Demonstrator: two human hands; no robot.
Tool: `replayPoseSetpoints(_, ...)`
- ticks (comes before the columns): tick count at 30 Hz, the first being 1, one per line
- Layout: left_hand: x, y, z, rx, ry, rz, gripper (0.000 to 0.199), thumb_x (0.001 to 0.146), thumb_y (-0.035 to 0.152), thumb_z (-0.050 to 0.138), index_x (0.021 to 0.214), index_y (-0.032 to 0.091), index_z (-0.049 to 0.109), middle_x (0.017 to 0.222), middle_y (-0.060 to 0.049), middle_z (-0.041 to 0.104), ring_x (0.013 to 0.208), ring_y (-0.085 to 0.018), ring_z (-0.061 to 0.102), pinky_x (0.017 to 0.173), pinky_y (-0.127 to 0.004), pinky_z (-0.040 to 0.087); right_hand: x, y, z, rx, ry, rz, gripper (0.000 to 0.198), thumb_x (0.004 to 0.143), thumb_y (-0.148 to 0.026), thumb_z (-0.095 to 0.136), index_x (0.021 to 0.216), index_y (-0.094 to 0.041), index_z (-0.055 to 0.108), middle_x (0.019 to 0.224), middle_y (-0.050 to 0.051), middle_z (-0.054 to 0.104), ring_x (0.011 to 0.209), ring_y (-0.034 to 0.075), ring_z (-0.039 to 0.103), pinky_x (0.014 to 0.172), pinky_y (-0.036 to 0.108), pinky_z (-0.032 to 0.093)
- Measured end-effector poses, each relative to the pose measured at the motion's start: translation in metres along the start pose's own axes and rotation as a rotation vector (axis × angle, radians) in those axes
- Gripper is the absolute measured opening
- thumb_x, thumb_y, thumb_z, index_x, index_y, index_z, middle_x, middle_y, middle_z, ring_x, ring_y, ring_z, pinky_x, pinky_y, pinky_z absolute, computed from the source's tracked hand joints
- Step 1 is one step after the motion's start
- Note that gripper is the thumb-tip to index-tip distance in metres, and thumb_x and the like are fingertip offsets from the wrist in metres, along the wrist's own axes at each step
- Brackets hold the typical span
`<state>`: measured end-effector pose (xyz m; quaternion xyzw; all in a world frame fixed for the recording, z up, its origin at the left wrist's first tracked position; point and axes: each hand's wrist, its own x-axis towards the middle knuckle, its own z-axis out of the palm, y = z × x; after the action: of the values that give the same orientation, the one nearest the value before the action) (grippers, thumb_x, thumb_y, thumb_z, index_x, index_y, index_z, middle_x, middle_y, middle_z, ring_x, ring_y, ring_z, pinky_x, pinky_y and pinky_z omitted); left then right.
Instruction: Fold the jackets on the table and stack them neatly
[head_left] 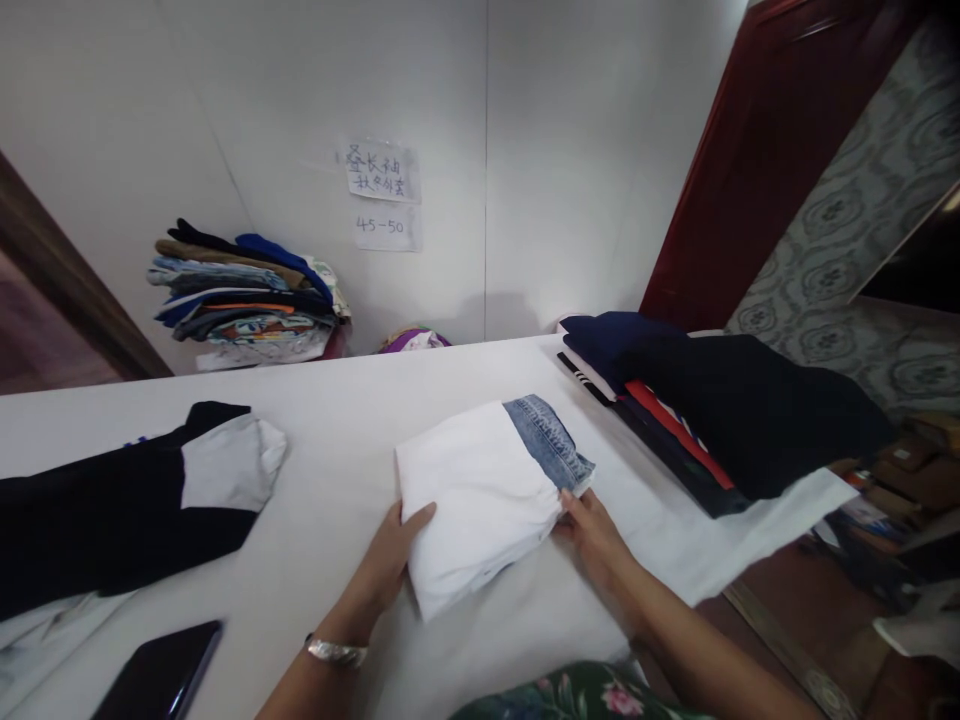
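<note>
A folded white garment is seen on the counter, at the lower centre of the frame; it is shaped into a soft, roughly four-sided packet, lightly creased; its right end is crossed by a band of faded blue denim, and a little blue is shown under its lower edge; the left edge is gripped by the left hand, the thumb laid on top; the lower right corner is pinched by the right hand; several fingertips are hidden by the cloth; a black garment is cut off by the left border, and a dark device by the bottom; the clutter at far right is too blurred to be made out.
</note>
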<state>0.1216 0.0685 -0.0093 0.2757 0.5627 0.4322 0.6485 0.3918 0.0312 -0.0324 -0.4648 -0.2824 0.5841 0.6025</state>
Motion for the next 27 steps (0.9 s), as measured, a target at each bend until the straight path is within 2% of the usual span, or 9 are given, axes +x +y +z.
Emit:
replayPoseSetpoints(3,-0.001,-0.001,0.0,-0.013,-0.007,0.014,0.032,0.086,0.018,0.068,0.117,0.022,0.059,0.111,-0.01,0.076,0.098,-0.024,0.073,0.083,-0.034,0.061,0.006,0.0,0.003,0.079,-0.001,0.079,0.051,0.073,-0.056,0.079,0.119,-0.036,0.068,0.125,0.001,0.071,0.104,0.025,0.069,0.072,0.036,0.058)
replayPoseSetpoints(8,-0.002,-0.001,0.001,0.002,0.023,0.022,0.031,0.085,0.018,0.069,0.114,0.023,0.06,0.118,-0.01,0.074,0.1,-0.024,0.072,0.08,-0.033,0.061,0.009,0.011,0.013,0.219,-0.062,0.196,0.046,0.075,-0.061,0.074,0.11,-0.031,0.074,0.124,0.001,0.072,0.11,0.025,0.068,0.082,0.037,0.059)
replayPoseSetpoints(12,-0.003,-0.001,0.001,0.016,0.018,0.02,0.029,0.087,0.018,0.068,0.114,0.022,0.059,0.115,-0.009,0.075,0.097,-0.023,0.073,0.078,-0.031,0.061,0.008,0.016,0.021,0.199,0.013,0.163,0.042,0.067,-0.051,0.083,0.102,-0.029,0.075,0.117,-0.001,0.075,0.113,0.025,0.067,0.087,0.036,0.059)
replayPoseSetpoints(16,-0.003,-0.001,0.003,0.029,0.047,0.02,0.03,0.089,0.017,0.065,0.118,0.019,0.058,0.107,-0.01,0.076,0.089,-0.02,0.074,0.077,-0.031,0.061,0.01,0.016,0.025,0.173,0.032,0.133,0.045,0.064,-0.042,0.087,0.104,-0.027,0.073,0.116,0.0,0.076,0.11,0.025,0.069,0.087,0.036,0.059)
replayPoseSetpoints(21,-0.004,0.0,0.004,0.03,0.046,0.013,0.034,0.088,0.014,0.067,0.119,0.019,0.056,0.115,-0.009,0.074,0.093,-0.02,0.073,0.078,-0.031,0.061,0.012,0.022,0.029,0.306,0.144,0.162,0.033,0.065,-0.032,0.083,0.096,-0.023,0.075,0.104,0.001,0.079,0.105,0.026,0.072,0.085,0.035,0.061)
replayPoseSetpoints(24,-0.002,-0.002,0.002,0.033,0.033,-0.004,0.035,0.089,0.018,0.066,0.121,0.02,0.055,0.117,-0.009,0.074,0.097,-0.022,0.073,0.081,-0.033,0.061,0.01,0.024,0.033,0.381,0.13,0.181,0.024,0.069,-0.039,0.079,0.09,-0.026,0.076,0.105,-0.002,0.078,0.111,0.026,0.07,0.088,0.036,0.06)
replayPoseSetpoints(27,0.002,-0.003,-0.001,0.027,0.02,-0.024,0.035,0.088,0.025,0.068,0.12,0.023,0.056,0.115,-0.007,0.075,0.101,-0.024,0.072,0.084,-0.035,0.062,0.004,0.026,0.038,0.353,-0.006,0.213,0.033,0.073,-0.057,0.073,0.096,-0.033,0.076,0.114,-0.006,0.075,0.116,0.025,0.068,0.088,0.041,0.06)
